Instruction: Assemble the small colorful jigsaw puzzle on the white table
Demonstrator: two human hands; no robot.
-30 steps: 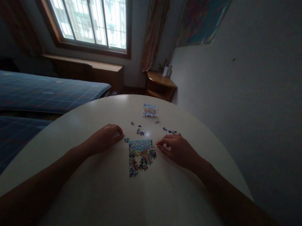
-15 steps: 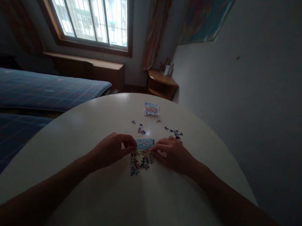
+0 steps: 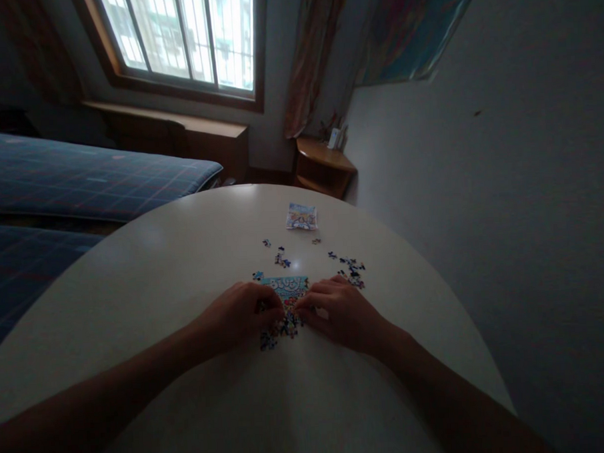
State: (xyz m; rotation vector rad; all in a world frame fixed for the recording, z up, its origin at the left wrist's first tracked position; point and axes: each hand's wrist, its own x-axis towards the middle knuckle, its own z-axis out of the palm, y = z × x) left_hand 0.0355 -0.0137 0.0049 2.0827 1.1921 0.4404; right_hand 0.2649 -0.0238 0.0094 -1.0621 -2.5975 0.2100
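A small, partly assembled jigsaw puzzle lies on the white table, with a light blue lettered strip along its top and a busy, multicoloured lower part. My left hand covers its left side. The thumb and forefinger pinch together over the middle; whatever is between them is hidden. At the right edge, my right hand has its fingers bent and closed on the puzzle. A loose puzzle piece lies just off the top left corner. Beyond the hands are a few joined pieces and a cluster of dark pieces.
The round white table carries a small printed packet towards its far edge. Single pieces lie near it. A checked mattress is at the left, a wooden corner shelf stands behind, and a wall is close on the right.
My left hand has moved right and down from the puzzle's upper left edge to its middle, uncovering a loose piece. My right hand has shifted slightly left along the puzzle.
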